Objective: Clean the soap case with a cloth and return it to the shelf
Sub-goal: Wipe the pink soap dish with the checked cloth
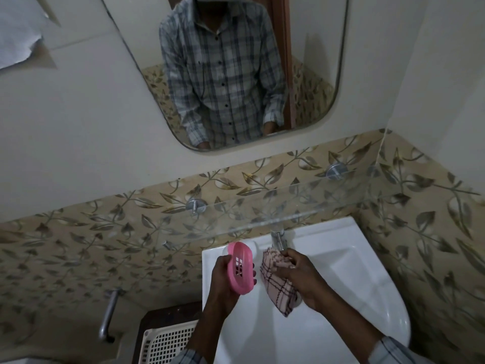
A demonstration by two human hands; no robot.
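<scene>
My left hand [223, 278] grips a pink oval soap case [241, 266] with a slotted bottom, holding it tilted above the left rim of the white sink [349, 264]. Just to its right, my right hand [299, 274] holds a bunched pink checked cloth [278, 285] over the basin; the cloth hangs down below the fingers. Case and cloth are a small gap apart. A clear glass shelf [301, 203] runs along the wall above the sink on two metal pegs, with nothing on it.
A metal tap [277, 239] stands at the back of the sink under the shelf. A mirror [136, 74] hangs on the wall above. Left of the sink are a metal pipe handle [109, 316] and a white lattice basket [168, 340].
</scene>
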